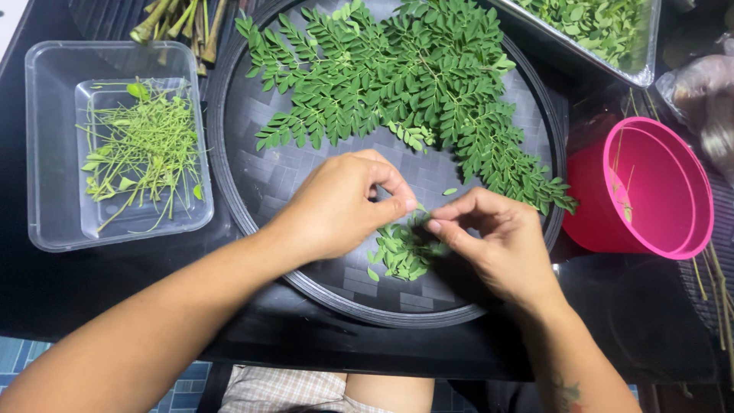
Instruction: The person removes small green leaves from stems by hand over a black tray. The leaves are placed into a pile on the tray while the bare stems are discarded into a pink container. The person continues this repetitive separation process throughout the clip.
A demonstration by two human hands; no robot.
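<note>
my left hand (336, 206) and right hand (501, 245) meet over the round woven tray (252, 183), fingers pinched narrow on one small leafy sprig (420, 219), held right above the little pile of stripped leaflets (401, 252) so pickings land there. bare stems (138, 149) sit apart in the clear tub at left; unpicked fronds (397, 76) lie beyond; a pink bucket (657, 187) stands right.

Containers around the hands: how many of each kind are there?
Round black woven tray: 1
Clear plastic tub of bare stems: 1
Pink bucket: 1
Metal tray of leaves: 1
Total: 4
</note>
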